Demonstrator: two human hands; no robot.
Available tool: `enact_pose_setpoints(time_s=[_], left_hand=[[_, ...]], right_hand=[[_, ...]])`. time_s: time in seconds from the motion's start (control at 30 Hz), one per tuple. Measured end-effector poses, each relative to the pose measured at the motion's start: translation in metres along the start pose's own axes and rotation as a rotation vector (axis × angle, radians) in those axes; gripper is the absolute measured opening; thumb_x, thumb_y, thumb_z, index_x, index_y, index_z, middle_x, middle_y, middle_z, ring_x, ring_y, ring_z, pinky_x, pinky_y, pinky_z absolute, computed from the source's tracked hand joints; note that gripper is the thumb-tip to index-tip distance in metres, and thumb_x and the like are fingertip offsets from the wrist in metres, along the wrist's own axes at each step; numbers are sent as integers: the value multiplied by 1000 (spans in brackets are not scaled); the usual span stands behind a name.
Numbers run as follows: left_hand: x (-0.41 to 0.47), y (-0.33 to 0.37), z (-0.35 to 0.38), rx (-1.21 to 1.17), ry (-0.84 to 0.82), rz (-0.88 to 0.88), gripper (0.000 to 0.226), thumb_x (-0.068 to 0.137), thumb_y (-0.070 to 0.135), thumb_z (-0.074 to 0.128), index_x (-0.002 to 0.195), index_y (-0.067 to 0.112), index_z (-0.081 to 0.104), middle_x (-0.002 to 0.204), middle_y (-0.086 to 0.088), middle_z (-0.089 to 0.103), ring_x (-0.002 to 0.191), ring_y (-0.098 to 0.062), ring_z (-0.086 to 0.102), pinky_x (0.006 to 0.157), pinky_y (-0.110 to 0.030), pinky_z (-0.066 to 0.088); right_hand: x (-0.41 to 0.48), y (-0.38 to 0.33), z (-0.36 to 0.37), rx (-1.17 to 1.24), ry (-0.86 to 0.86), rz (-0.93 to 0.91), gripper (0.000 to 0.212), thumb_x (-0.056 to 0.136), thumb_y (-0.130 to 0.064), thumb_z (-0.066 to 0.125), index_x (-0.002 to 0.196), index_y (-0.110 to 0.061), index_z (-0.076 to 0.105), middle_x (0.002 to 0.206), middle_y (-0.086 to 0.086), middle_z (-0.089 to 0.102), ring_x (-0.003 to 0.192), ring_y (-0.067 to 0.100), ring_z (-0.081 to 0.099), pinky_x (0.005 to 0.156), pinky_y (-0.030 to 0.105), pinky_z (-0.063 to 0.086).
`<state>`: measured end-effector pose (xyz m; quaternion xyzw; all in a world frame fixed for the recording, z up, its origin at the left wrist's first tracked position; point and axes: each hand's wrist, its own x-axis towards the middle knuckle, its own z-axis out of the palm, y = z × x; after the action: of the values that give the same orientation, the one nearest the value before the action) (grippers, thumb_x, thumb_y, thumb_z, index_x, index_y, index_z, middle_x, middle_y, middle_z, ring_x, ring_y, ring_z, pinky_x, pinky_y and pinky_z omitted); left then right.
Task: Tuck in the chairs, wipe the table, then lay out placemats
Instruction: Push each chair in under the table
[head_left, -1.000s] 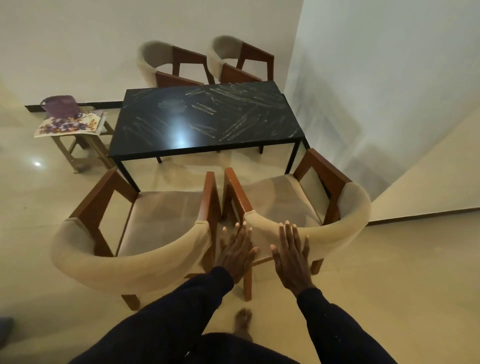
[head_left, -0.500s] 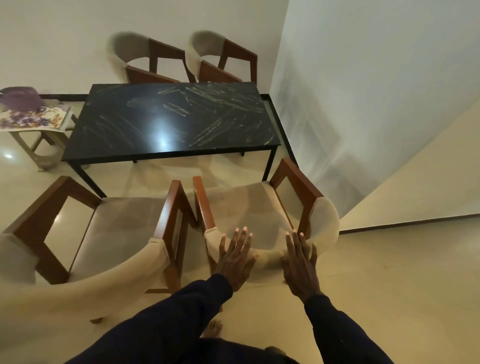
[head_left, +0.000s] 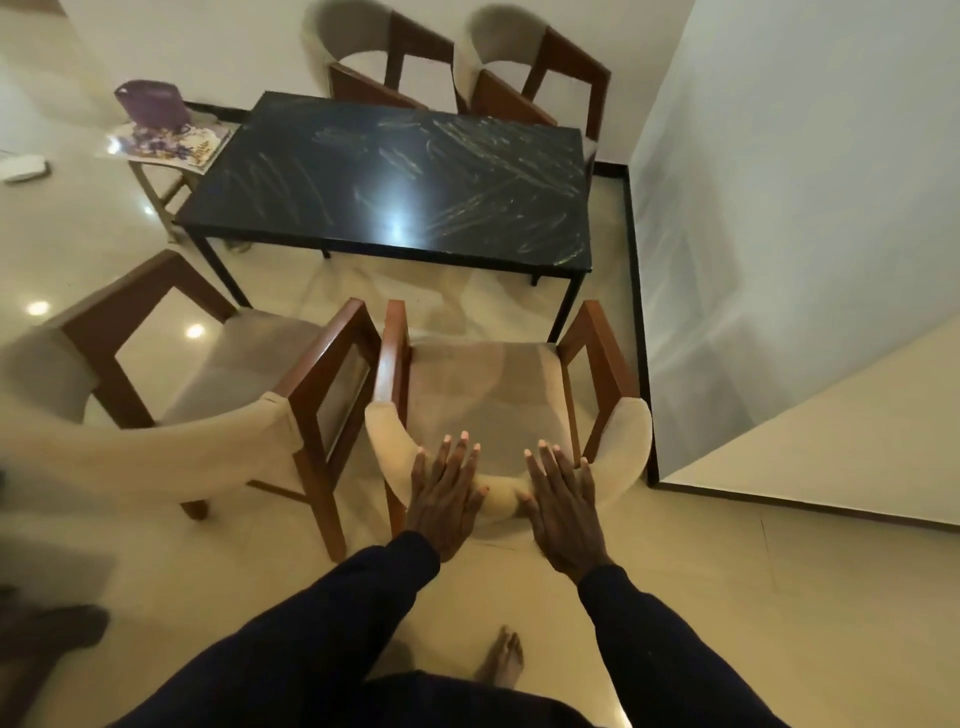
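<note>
At ten o'clock a small stool (head_left: 156, 193) carries floral placemats (head_left: 174, 146) with a purple item (head_left: 150, 104) on top. The left near chair (head_left: 218, 374) stands at nine o'clock, clear of the black tabletop (head_left: 363, 171), which lies at twelve, streaked with smears. The right near chair (head_left: 483, 384) sits just short of the tabletop's near edge. The left hand (head_left: 444, 499) and right hand (head_left: 563, 512) lie flat, fingers straight, against its padded backrest at six o'clock.

Dim warm light, glare on the black table (head_left: 395, 228), blurred wide-angle edges.
</note>
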<state>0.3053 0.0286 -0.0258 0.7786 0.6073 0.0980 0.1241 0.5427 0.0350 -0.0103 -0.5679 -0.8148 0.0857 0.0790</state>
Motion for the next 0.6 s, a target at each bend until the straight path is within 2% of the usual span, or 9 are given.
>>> enact_pose_setpoints(time_s=[0.2, 0.37, 0.47, 0.6], left_hand=[[-2, 23, 7, 18, 45, -16, 66, 113, 48, 17, 171, 16, 13, 179, -8, 2, 165, -27, 0, 131, -58, 1], [-4, 41, 8, 25, 59, -11, 66, 113, 50, 14, 170, 15, 18, 178, -9, 9, 165, -30, 5, 132, -52, -7], [-3, 38, 11, 17, 67, -20, 62, 114, 45, 22, 169, 16, 23, 178, -9, 14, 165, -30, 9, 132, -53, -5], [-6, 37, 14, 0, 63, -7, 58, 113, 43, 29, 164, 16, 34, 173, -10, 28, 162, -32, 22, 131, -55, 4]], right_hand=[[6, 2, 3, -30, -9, 18, 69, 111, -47, 35, 171, -17, 19, 179, 10, 12, 166, 29, 5, 131, 65, 9], [0, 9, 8, -52, 47, 11, 68, 110, -47, 45, 169, -18, 27, 177, 11, 19, 165, 33, 12, 131, 63, 7], [1, 6, 12, -23, 63, 17, 64, 108, -44, 46, 166, -19, 35, 173, 12, 32, 162, 35, 24, 130, 65, 11], [-3, 4, 15, 11, 51, 40, 60, 108, -44, 46, 162, -20, 41, 166, 11, 44, 156, 35, 37, 129, 66, 15]])
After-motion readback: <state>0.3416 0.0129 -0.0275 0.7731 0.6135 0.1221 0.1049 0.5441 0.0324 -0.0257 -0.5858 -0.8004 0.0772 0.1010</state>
